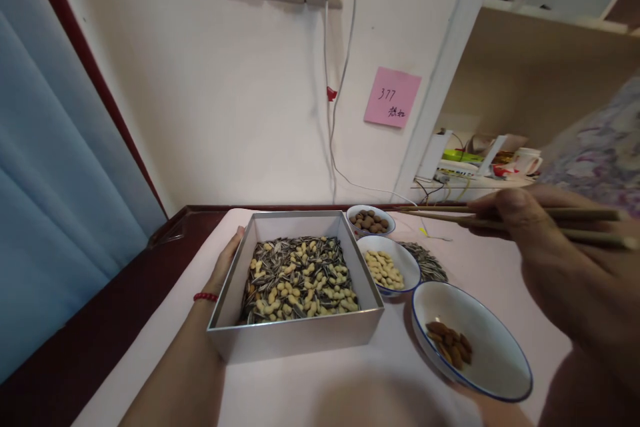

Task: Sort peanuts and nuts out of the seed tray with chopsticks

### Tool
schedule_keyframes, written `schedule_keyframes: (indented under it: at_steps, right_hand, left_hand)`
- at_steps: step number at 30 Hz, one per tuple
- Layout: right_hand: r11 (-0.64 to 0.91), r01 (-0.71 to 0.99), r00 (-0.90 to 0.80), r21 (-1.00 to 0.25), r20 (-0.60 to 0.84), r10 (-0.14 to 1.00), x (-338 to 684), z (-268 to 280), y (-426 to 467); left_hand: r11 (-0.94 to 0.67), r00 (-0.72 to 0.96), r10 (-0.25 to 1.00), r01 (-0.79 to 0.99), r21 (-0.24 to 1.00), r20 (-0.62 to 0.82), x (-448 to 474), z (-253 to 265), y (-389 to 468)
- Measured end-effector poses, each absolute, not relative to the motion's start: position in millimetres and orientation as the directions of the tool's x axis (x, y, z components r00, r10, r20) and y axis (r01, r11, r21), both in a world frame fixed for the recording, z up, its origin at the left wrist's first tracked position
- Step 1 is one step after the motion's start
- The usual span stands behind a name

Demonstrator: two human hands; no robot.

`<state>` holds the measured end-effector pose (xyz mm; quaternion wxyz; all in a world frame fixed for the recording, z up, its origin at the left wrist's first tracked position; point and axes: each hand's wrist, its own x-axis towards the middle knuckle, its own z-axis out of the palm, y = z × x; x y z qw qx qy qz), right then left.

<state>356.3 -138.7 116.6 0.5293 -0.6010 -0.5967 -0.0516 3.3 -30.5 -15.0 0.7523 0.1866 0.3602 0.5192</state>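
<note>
On the left, my left hand (226,265) holds the outer wall of a square silver box (300,337), most of its fingers hidden by the wall. Inside lie striped sunflower seeds (283,255) mixed with unshelled peanuts (285,293). My right hand (560,260) grips a pair of wooden chopsticks (583,215), their tips pointing left above the far bowls with nothing visible between them. Below that hand stands a white bowl (500,347) with almonds (450,343) in it. Beside the box are a bowl of peanuts (383,268) and a bowl of round brown nuts (369,221).
A loose pile of sunflower seeds (425,261) lies behind the almond bowl on the pink table cover (280,387). White cables (345,177) hang down the wall to the table's back edge. Cluttered shelves (470,153) stand at right, a blue curtain (65,167) at left.
</note>
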Motion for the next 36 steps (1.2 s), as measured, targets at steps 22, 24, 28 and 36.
schedule_keyframes:
  at_steps: [22, 24, 28, 36]
  right_hand:
    - [0.481, 0.432, -0.289, -0.763, 0.388, 0.875, 278, 88, -125]
    - [0.457, 0.442, -0.315, -0.772, 0.344, 0.885, 272, 84, -122]
    - [0.434, 0.442, -0.354, -0.785, 0.292, 0.888, 263, 74, -115]
    - [0.461, 0.418, -0.335, -0.783, 0.339, 0.879, 256, 68, -112]
  left_hand:
    - [0.322, 0.118, 0.937, -0.662, 0.677, -0.330, 8, -5, -34]
    - [0.312, 0.106, 0.938, -0.665, 0.678, -0.329, 8, -4, -33]
    - [0.267, 0.070, 0.951, -0.675, 0.688, -0.300, 8, -3, -33]
    - [0.368, 0.169, 0.922, -0.660, 0.655, -0.348, 9, -3, -40]
